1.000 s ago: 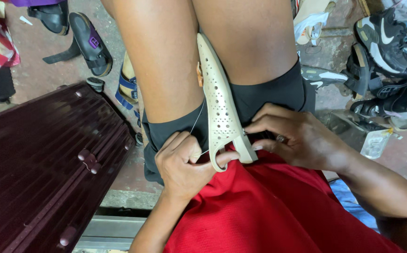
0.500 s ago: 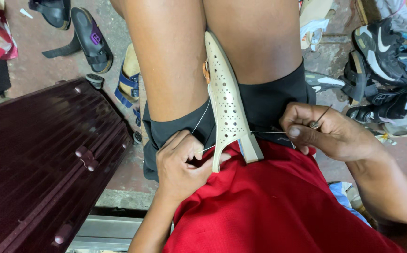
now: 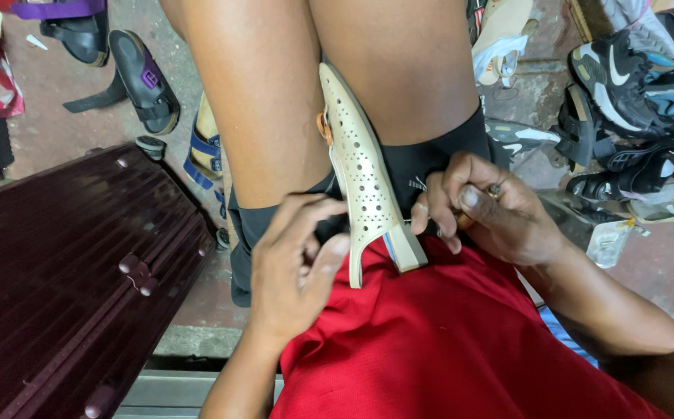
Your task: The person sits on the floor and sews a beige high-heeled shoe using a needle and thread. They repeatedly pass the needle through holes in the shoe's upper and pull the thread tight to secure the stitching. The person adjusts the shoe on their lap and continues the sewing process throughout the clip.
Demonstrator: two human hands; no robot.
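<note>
A beige perforated shoe (image 3: 360, 167) stood wedged on edge between the person's bare thighs, its heel end (image 3: 399, 250) toward the red shirt (image 3: 445, 341) and its toe end pointing away toward the floor. The left hand (image 3: 298, 264) rested against the heel side of the shoe, fingers curled and the thumb pressed to the edge of the upper, steadying it. The right hand (image 3: 484, 206) was closed in a pinch on a small tool handle (image 3: 494, 189), apparently a stitching awl or needle, just beside the shoe's heel; no thread showed clearly. Judging from this, hand repair along the heel edge was under way, and how much seam was left could not be told. A dark maroon wooden box (image 3: 65, 279) lay to the left, black sandals (image 3: 131, 81) beyond it, and a heap of sneakers (image 3: 624, 101) to the right.
</note>
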